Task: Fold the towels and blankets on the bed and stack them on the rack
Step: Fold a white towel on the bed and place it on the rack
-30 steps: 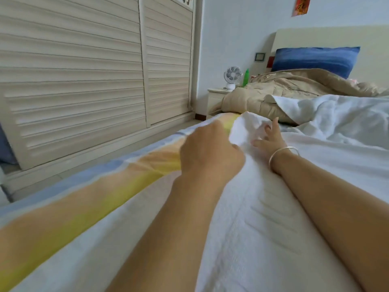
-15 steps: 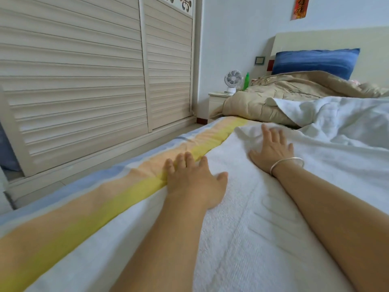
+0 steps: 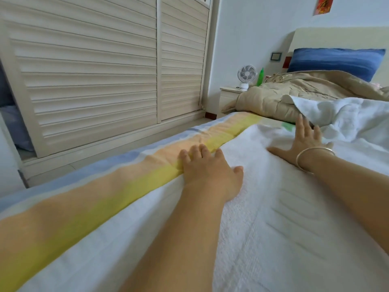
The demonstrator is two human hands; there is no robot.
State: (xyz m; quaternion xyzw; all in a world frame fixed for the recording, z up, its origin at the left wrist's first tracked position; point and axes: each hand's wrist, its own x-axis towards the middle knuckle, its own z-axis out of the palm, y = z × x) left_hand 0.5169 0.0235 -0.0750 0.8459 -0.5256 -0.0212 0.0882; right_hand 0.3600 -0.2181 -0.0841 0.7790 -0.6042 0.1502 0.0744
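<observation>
Head view: the white towel [image 3: 273, 218] lies spread flat on the bed [image 3: 84, 207], filling the frame from the centre toward 5 o'clock, its long edge running beside the sheet's yellow stripe. The left hand [image 3: 208, 171] rests palm down at the centre with its fingers straight, the tips reaching that edge, and it grips nothing. The right hand [image 3: 303, 142], at 2 o'clock from it, is likewise flat and spread on the towel near the far end.

This looks like the smoothing step before a fold. To do it well, sweep both palms outward toward the corners, square the long edge, then lift the far end evenly.

A crumpled white cloth [image 3: 347, 119] and a beige blanket [image 3: 294, 95] wait at 1 o'clock. The rack is out of view.

A red paper [image 3: 323, 5] on the wall at 1 o'clock bears marks too blurred to read.
</observation>
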